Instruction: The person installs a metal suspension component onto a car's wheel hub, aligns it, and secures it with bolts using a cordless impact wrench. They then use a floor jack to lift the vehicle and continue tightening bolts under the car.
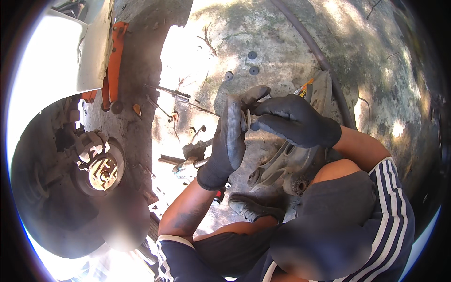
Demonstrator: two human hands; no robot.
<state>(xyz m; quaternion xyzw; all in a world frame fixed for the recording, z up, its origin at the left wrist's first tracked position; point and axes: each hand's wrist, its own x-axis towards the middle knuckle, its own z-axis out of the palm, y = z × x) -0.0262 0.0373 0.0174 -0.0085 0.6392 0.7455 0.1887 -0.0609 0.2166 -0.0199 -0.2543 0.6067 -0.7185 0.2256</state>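
Both my hands, in dark grey gloves, meet at the middle of the view around a small metal piece (249, 122), perhaps a washer or bushing; its exact kind is unclear. My left hand (230, 131) is raised with its fingers curled at the piece. My right hand (293, 121) pinches it from the right between thumb and fingers. Beneath them a dusty metal suspension arm (275, 164) with round bushing ends lies on the ground. Something with a yellow-orange handle (304, 87) shows just beyond my right hand.
At left are a car's raised body (70, 56), brake hub (104, 175) and orange metal support (115, 56). Scattered tools (195, 150) and several rubber discs (252, 55) lie on the concrete. A long hose (319, 56) runs along the right. My shoe (246, 207) is below.
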